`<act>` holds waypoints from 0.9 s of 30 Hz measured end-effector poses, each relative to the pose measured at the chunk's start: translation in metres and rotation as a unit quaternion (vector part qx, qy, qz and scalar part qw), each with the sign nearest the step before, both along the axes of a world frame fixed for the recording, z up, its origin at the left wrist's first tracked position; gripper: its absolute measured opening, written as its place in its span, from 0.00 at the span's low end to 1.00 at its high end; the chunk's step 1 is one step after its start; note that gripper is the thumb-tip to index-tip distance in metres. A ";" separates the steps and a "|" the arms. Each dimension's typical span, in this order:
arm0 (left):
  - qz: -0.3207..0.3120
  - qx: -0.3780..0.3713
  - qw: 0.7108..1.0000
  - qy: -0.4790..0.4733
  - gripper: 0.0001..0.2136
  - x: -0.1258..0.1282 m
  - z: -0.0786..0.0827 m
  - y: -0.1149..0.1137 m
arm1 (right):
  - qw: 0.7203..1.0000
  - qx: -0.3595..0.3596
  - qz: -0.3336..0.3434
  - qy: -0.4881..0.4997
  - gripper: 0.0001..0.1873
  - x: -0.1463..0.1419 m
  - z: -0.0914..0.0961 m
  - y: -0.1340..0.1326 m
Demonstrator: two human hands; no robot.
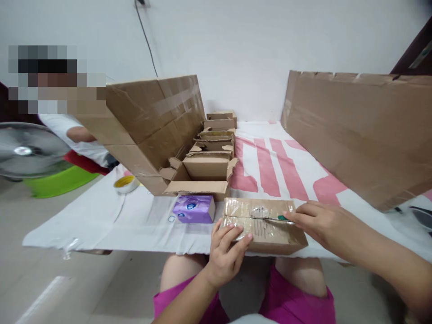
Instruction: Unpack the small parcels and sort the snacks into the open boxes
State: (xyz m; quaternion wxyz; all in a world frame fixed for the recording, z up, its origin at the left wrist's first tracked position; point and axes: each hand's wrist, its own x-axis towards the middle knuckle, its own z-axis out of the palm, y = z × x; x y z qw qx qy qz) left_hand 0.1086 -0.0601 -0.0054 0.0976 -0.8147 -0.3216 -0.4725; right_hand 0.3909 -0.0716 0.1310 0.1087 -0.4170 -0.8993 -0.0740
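Observation:
A taped cardboard box (266,231) lies at the front edge of the cloth-covered table, with a seam along its top. My left hand (227,252) rests on the box's near left corner, its fingers spread over the tape. At the right end, my right hand (312,220) is closed on a small cutter with a green part (282,218). Its thin dark blade lies along the seam; the rest of the cutter is hidden by my fingers. Just left of the box sits a purple tissue pack (194,209), apart from both hands.
Several open cardboard boxes (207,167) stand in a row toward the wall. Tall cardboard panels rise at left (151,117) and right (354,135). A tape roll (125,183) lies at left, near a person's arm (81,134), a fan (25,150) and a green basin (60,181).

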 end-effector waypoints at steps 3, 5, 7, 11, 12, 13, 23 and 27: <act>-0.004 0.001 1.000 0.000 0.17 0.000 0.000 0.000 | 1.000 -0.003 -0.025 -0.009 0.18 0.014 -0.003 -0.004; -0.005 0.002 1.000 -0.003 0.16 0.001 0.000 0.000 | 0.999 -0.006 -0.034 -0.018 0.17 0.021 -0.006 -0.006; -0.003 0.003 1.000 -0.005 0.15 0.001 0.001 0.000 | 0.999 -0.003 -0.039 -0.020 0.17 0.026 -0.008 -0.008; 0.001 0.002 1.000 -0.004 0.16 0.001 0.001 0.000 | 0.997 0.047 -0.063 0.019 0.19 0.031 -0.005 -0.010; 0.003 0.001 1.000 -0.004 0.16 0.001 0.001 0.000 | 0.995 0.064 -0.074 0.035 0.19 0.032 -0.004 -0.010; 0.004 0.001 1.000 -0.004 0.16 0.001 0.001 0.000 | 0.992 0.077 -0.086 0.047 0.19 0.034 -0.003 -0.010; -0.001 0.005 1.000 -0.004 0.17 0.000 -0.002 0.000 | 0.964 0.075 -0.217 0.135 0.17 0.069 -0.060 0.004; 0.001 0.004 1.000 -0.006 0.16 0.000 -0.002 0.001 | 0.962 0.023 -0.249 0.110 0.17 0.079 -0.105 0.010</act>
